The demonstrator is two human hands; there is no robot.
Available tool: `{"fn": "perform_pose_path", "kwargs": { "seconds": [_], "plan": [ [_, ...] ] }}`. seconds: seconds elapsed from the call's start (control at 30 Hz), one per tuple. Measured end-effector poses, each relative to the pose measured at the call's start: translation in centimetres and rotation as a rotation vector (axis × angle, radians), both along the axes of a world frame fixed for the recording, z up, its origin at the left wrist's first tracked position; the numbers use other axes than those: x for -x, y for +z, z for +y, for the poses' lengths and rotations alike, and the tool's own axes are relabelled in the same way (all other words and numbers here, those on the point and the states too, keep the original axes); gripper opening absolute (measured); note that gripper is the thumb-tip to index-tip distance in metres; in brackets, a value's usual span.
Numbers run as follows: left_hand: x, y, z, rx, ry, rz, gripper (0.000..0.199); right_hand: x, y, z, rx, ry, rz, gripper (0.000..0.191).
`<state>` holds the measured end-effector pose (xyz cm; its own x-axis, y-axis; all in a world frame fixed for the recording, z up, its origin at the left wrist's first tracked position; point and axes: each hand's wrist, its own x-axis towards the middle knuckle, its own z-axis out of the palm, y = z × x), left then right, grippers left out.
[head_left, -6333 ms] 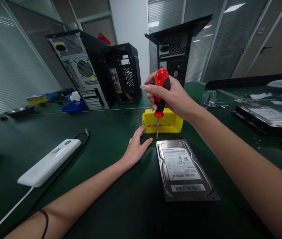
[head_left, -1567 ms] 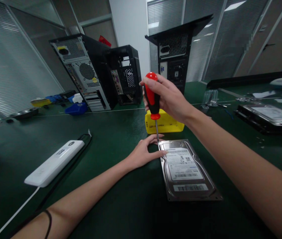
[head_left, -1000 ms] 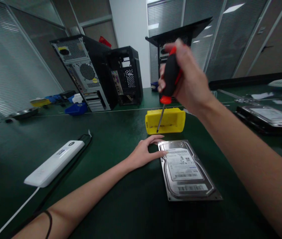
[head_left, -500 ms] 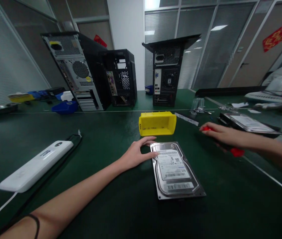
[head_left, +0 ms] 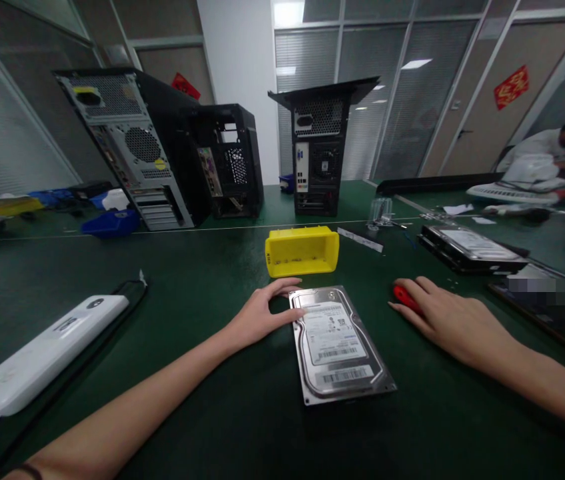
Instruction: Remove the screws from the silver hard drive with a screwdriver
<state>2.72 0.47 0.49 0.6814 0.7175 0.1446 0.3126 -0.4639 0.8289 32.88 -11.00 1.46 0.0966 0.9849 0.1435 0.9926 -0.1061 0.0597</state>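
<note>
A silver hard drive point(head_left: 335, 340) with white labels lies label side up on the green table, its near end angled slightly right. My left hand point(head_left: 257, 317) grips its far left corner, thumb on the top face and fingers at the far edge. To the right of the drive, my right hand point(head_left: 442, 317) rests low over the table, fingers curled round the red handle of a screwdriver point(head_left: 406, 300). Palm and fingers cover most of that tool; its shaft is hidden. Just beyond the drive, a yellow bin point(head_left: 302, 250) lies with its opening facing me, small bits inside.
Opened computer cases point(head_left: 145, 147) stand at the back, another case point(head_left: 320, 153) among them. A second hard drive point(head_left: 472, 247) lies right, near a dark flat device point(head_left: 547, 307). A white power strip point(head_left: 47, 353) is at left. A person point(head_left: 552, 153) sits far right.
My right hand has come nearer and lower with the screwdriver, whose red-and-black handle and long shaft showed more before. My left hand stays on the hard drive. The view has turned slightly right.
</note>
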Motion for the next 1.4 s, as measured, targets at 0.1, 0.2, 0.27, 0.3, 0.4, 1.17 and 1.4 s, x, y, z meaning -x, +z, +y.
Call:
{"fn": "perform_pose_path", "kwargs": {
  "seconds": [0.1, 0.2, 0.27, 0.3, 0.4, 1.17, 1.4],
  "plan": [
    [0.0, 0.1, 0.0, 0.013, -0.002, 0.007, 0.058, -1.8, 0.7, -1.1, 0.007, -0.02, 0.123, 0.056],
    [0.0, 0.0, 0.1, 0.018, -0.007, 0.006, 0.058, -5.8, 1.3, -2.7, -0.08, -0.097, 0.092, 0.046],
    [0.0, 0.0, 0.1, 0.014, -0.01, 0.003, 0.057, -8.8, 1.0, -3.7, -0.102, -0.142, 0.09, 0.04],
    [-0.1, 0.1, 0.1, 0.011, -0.009, 0.001, 0.057, -10.0, 0.7, -4.1, -0.079, -0.141, 0.139, 0.036],
    [-0.1, 0.2, 0.1, 0.008, -0.004, 0.006, 0.057, -11.7, -0.6, -4.5, -0.012, -0.063, 0.231, 0.033],
    [0.0, -0.2, 0.2, -0.067, 0.008, 0.06, 0.055, -6.8, 0.9, -4.9, -0.099, 0.045, -0.092, 0.036],
    [0.0, -0.1, 0.2, -0.036, 0.004, 0.031, 0.055, -4.6, 2.4, -4.1, -0.239, 0.026, 0.361, 0.036]
  ]
}}
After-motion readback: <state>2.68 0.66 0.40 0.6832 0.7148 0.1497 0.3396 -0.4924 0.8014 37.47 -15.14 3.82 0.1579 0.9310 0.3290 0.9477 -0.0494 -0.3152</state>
